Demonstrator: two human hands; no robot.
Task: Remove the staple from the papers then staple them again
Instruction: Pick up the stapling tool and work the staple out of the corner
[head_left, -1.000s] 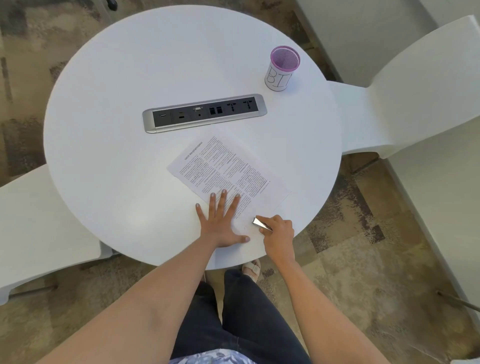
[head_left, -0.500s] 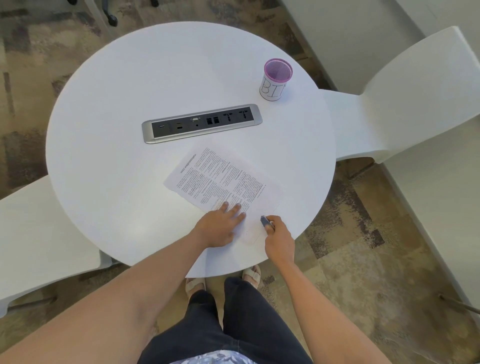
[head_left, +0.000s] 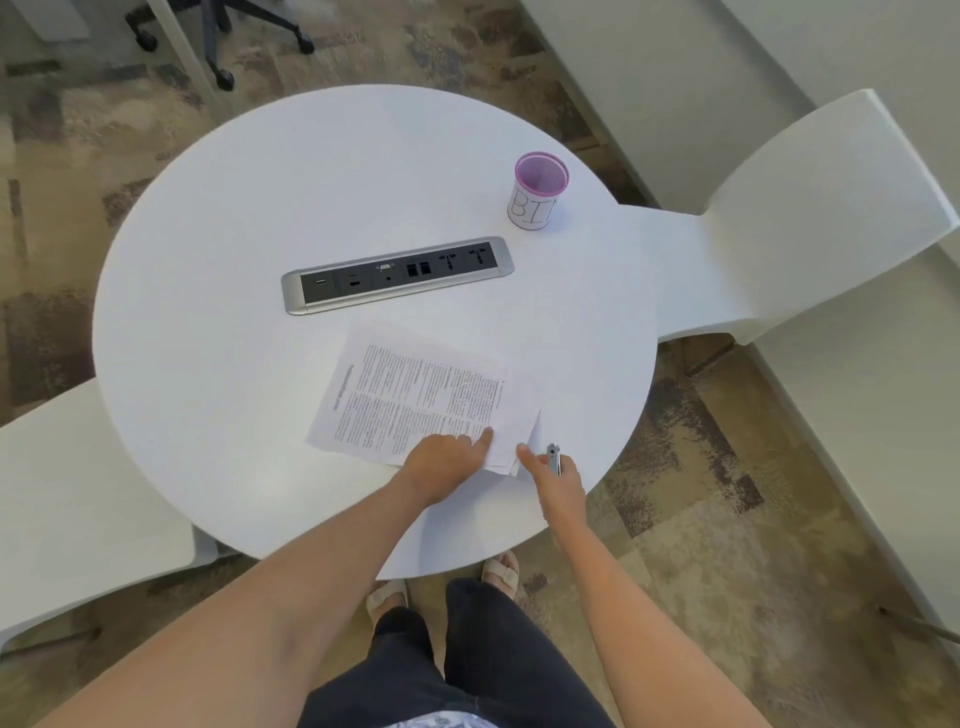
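1. At left, a white moulded chair (head_left: 78, 499) stands pushed up to a round white table (head_left: 218, 291) on mottled brown-and-grey carpet (head_left: 47, 218); the wheeled base of a dark office chair (head_left: 223, 36) shows at the top edge.
2. A silver-framed black power-and-data strip (head_left: 397, 275) is set flush into the centre of the smooth, bare tabletop.
3. The task's thing, a thin stack of white printed papers (head_left: 415, 400), lies flat and skewed between the strip and the near table edge. It looks light and limp, likely to slide on the slick surface unless pinned, and easy to crease or tear at the corner.
4. The left hand (head_left: 441, 462) rests on the stack's near edge, forefinger stretched out and pressing the sheet, the other fingers curled under.
5. Just beside it, the near right corner of the papers fans slightly; the staple itself is too small to make out. That corner seems the place to take hold.
6. The right hand (head_left: 558, 480) sits at that corner, forefinger extended toward the sheets while the remaining fingers clasp a small silver metal tool (head_left: 554, 457), apparently a staple remover, though it is too small to be sure.
7. Well apart at the far right sits a pink mesh cup wrapped in lettered white paper (head_left: 537, 192), and beyond the rim a second white moulded chair (head_left: 810, 208) against a pale wall.
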